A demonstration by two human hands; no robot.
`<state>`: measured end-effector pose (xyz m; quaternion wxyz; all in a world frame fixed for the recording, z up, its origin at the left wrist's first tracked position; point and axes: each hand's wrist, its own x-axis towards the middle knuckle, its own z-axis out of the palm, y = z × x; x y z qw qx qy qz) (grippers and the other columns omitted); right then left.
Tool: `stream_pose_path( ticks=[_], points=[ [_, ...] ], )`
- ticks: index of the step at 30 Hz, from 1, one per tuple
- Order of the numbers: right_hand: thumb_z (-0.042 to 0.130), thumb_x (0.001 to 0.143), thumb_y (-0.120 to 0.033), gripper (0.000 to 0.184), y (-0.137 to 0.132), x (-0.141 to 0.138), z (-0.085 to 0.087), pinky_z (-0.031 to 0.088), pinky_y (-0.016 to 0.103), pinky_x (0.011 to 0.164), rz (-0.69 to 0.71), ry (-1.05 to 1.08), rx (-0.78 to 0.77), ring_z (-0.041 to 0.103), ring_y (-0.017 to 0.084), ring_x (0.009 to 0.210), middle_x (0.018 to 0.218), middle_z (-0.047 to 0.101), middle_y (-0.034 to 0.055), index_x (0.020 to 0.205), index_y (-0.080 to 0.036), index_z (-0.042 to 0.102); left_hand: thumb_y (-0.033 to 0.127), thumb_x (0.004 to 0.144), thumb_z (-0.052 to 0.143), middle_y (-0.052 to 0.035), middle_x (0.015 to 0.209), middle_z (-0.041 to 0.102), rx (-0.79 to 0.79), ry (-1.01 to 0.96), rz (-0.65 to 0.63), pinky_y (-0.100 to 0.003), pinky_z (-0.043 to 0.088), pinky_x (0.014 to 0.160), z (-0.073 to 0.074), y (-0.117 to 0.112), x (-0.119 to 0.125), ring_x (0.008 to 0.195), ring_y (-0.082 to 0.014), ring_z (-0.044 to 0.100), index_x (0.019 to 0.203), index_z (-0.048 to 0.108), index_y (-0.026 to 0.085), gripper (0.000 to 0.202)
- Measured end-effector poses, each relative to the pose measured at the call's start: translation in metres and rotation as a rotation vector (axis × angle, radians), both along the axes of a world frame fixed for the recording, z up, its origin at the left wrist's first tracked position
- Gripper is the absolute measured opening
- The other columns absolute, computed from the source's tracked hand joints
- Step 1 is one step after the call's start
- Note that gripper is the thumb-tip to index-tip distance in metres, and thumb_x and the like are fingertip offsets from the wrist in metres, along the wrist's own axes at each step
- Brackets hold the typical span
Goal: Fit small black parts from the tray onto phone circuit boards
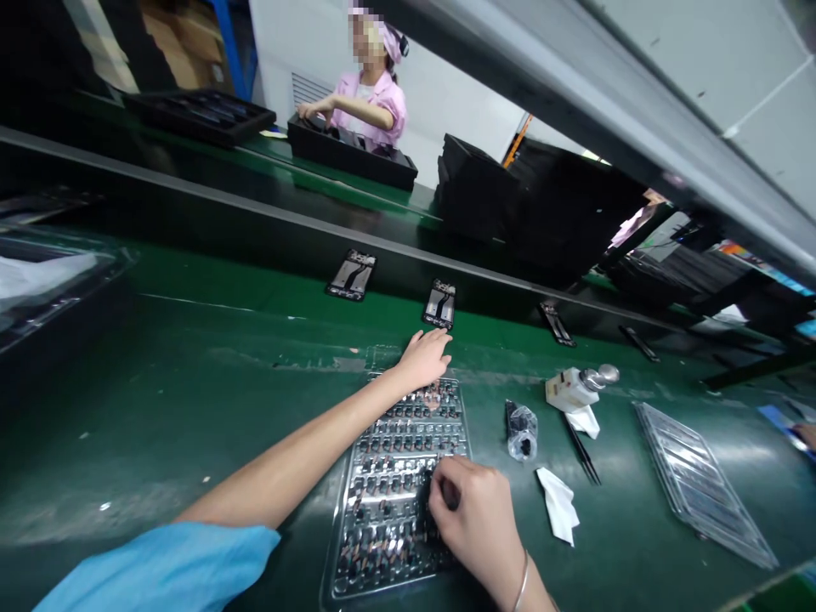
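My left hand (426, 357) reaches over the far end of a clear plastic tray (337, 565), its fingers stretched out. The fingertips are at the near edge of a phone frame (439, 304) with a black ribbon cable; whether they touch it I cannot tell. Rows of small dark components with coppery bits (382, 484) fill the tray's pockets. Over the tray's right side, my right hand (475, 510) is closed in a pinch of thumb and forefinger. What the pinch holds, if anything, is hidden in dark blur.
Other phone frames (352, 274) lie along the belt. Right of the tray are a plastic-wrapped roll (521, 432), a white pump bottle (574, 388), tweezers (583, 450), a white wipe (558, 506) and stacked clear trays (705, 484). A co-worker (373, 106) handles a black tray across the line.
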<state>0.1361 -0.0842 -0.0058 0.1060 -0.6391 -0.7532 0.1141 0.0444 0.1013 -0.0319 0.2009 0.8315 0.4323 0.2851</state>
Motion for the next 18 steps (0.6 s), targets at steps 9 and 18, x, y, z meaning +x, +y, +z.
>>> stream_pose_path(
  ticks=[9, 18],
  points=[
    [0.05, 0.068, -0.015, 0.008, 0.008, 0.007, 0.005, 0.027, 0.019, 0.044, -0.238, 0.826, -0.152, 0.037, 0.008, 0.046, 0.052, 0.048, -0.0042, 0.061, -0.016, 0.054, 0.043, 0.083, 0.049, -0.0028, 0.073, 0.053, 0.212, -0.063, -0.352, -0.029, 0.041, 0.061, 0.027, -0.116, -0.069, 0.071, -0.0175, 0.048, 0.076, 0.051, 0.015, 0.029],
    [0.054, 0.079, -0.029, 0.02, 0.006, 0.0, 0.004, 0.026, 0.019, 0.043, -0.152, 1.062, -0.287, 0.034, 0.006, 0.045, 0.054, 0.049, -0.0037, 0.065, -0.015, 0.052, 0.014, 0.089, 0.036, -0.0002, 0.069, 0.054, 0.073, -0.092, -0.424, -0.024, 0.036, 0.058, 0.018, -0.137, -0.071, 0.066, -0.0136, 0.048, 0.075, 0.054, 0.016, 0.022]
  ],
)
